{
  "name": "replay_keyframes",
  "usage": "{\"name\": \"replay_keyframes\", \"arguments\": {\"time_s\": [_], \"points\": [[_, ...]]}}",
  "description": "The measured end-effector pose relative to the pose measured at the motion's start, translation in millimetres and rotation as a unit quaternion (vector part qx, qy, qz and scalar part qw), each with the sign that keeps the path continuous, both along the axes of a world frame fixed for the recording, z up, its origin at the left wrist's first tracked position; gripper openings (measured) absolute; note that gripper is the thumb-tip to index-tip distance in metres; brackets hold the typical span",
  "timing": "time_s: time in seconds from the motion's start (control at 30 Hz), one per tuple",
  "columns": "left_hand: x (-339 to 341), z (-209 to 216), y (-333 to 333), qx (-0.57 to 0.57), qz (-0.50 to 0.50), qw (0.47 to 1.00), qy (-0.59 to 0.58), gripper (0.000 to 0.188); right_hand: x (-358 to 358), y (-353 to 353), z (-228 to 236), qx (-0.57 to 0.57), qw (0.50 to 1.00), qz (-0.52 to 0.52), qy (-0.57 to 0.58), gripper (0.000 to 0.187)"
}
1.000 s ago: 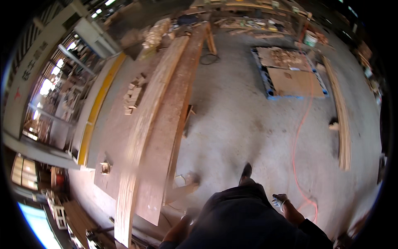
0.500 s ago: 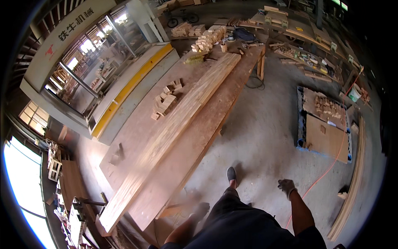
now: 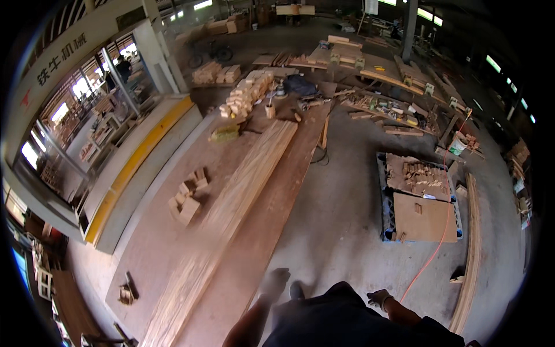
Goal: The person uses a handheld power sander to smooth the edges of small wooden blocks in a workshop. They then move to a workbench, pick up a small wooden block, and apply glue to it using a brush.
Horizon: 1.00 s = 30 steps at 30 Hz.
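My left hand (image 3: pixel 276 282) wears a pale glove and hangs beside the table's right edge; its fingers are smeared by motion. On the other side of my body my gloved right hand (image 3: pixel 380 299) is held over the floor, fingers loosely bent and apart, with nothing visible in it. A long, light wooden panel (image 3: pixel 243 199) lies lengthwise on the brown worktable (image 3: pixel 277 214), apart from both hands. Left of the panel sits a small group of wood blocks (image 3: pixel 186 203). A small tool (image 3: pixel 127 291) rests near the table's left edge.
A large press (image 3: pixel 139 162) with a yellow strip stands at the left. Stacked wood blocks (image 3: pixel 248 95) fill the table's far end. To the right are a blue pallet (image 3: pixel 422 217) with cardboard, an orange hose (image 3: pixel 430 263) on the floor, and long boards (image 3: pixel 471 248).
The view has shifted forward along the table, showing more of the far workshop. My left hand has swung up and forward; my right hand now sits lower in view. The panel still lies on the table.
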<state>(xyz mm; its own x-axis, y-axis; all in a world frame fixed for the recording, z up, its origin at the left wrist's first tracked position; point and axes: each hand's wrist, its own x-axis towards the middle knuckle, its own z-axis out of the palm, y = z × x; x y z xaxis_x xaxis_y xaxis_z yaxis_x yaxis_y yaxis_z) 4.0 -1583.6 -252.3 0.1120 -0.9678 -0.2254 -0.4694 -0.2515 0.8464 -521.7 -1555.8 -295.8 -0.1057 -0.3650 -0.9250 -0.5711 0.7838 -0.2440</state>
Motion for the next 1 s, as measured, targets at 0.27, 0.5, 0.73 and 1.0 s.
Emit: {"name": "replay_keyframes", "arguments": {"time_s": [0.27, 0.5, 0.73, 1.0], "points": [[-3, -35, -68, -0.038, -0.001, 0.999, 0.034, 0.038, 29, -141, 12, -0.029, 1.0, 0.002, 0.003, 0.055], [-31, -45, -117, 0.044, 0.11, 0.991, 0.055, 0.033, -7, -285, -48, -0.037, 0.99, 0.135, 0.015, 0.058], [-69, -30, -180, -0.008, 0.147, 0.985, 0.091, 0.03, -9, -450, -30, -0.155, 0.959, 0.238, -0.024, 0.049], [-64, -15, -247, -0.03, 0.195, 0.98, -0.027, 0.034, -16, -512, -34, -0.098, 0.988, 0.098, -0.066, 0.041]]}}
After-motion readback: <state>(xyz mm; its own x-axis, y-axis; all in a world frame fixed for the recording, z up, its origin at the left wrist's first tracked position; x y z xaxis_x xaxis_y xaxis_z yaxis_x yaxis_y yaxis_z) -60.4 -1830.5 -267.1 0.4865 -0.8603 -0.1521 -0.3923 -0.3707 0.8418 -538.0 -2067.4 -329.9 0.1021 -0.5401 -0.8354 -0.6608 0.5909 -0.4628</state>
